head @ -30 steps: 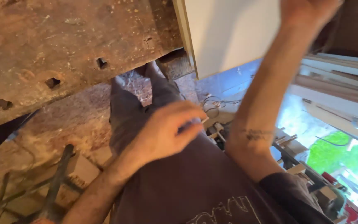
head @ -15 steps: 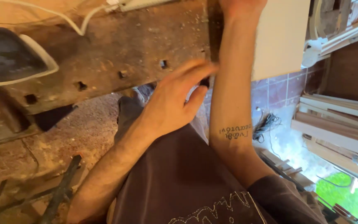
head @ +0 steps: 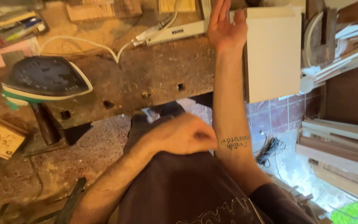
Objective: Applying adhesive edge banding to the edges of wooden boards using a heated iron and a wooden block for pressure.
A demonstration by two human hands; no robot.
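Steadying white panel [head: 273,54] upright on workbench [head: 158,79], right hand [head: 225,29] open.

Warm dim light, slight motion blur

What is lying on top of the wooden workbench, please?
On the wooden workbench lie a clothes iron, a white cable and a white panel, held by the right hand. The panel hides what is underneath.

Dark brownish-grey t-shirt [head: 179,191] with a pale sketchy print low on the front, short sleeves, bare hairy forearms, small text tattoo [head: 235,141] on the right one.
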